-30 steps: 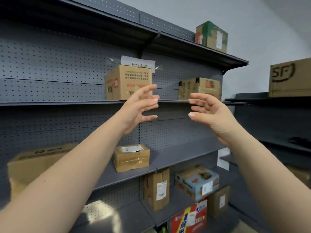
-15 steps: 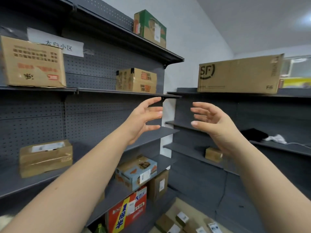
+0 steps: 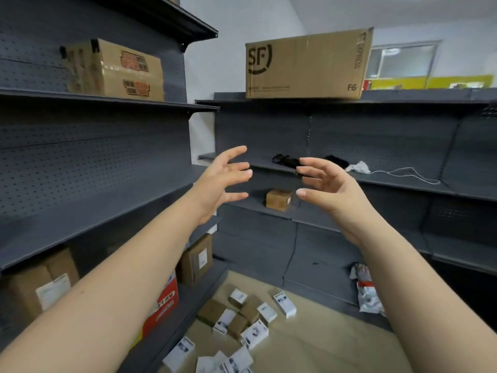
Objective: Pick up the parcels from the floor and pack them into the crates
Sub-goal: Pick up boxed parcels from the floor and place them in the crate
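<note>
Small white and brown cardboard parcels (image 3: 242,321) lie scattered on the beige floor (image 3: 309,343), beside dark grey metal shelving (image 3: 94,189) on the left. Above them, the person's left hand (image 3: 217,181) and right hand (image 3: 330,189) face each other, apart, fingers spread wide and lightly curved, holding nothing. Farther right, a crumpled plastic bag (image 3: 367,292) rests on the lowest shelf.

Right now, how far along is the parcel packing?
Nothing looks done: the parcels lie scattered on the floor, and no crate is in view. The left hand and right hand are raised, open and empty. All picking and packing is left.
</note>
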### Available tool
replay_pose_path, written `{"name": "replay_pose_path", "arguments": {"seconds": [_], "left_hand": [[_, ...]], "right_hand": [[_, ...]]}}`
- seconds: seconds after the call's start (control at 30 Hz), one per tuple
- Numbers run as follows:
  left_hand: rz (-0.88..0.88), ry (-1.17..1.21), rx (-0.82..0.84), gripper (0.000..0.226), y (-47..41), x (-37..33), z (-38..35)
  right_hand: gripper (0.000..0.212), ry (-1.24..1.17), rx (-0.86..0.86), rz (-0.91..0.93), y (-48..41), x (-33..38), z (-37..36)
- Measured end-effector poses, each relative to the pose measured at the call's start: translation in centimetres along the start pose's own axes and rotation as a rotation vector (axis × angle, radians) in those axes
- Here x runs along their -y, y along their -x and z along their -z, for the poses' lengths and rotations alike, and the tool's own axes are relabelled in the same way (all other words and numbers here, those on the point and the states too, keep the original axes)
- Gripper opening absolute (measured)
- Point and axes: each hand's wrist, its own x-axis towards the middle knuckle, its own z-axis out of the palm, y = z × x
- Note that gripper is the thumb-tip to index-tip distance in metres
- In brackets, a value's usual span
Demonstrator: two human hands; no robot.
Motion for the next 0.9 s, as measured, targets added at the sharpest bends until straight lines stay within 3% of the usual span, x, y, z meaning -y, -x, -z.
{"name": "replay_pose_path", "arguments": {"seconds": [0.23,0.43,0.9], "left_hand": [[0.018,-0.03,0.11,0.053,-6.0,8.1,0.3],[0.055,-0.01,0.149,0.06,-12.5,13.6,2.7],[0.192,-0.021,0.183,0.054,-24.9,27.4,8.5]], "right_hand": [[0.061,0.047,-0.084,-0.049,-2.2,-6.5,0.2],[0.058,0.127,-0.056,-0.146,-6.5,-13.4,-0.7],[0.057,0.004,-0.194,-0.336,-14.2,-30.7,-2.3]]}}
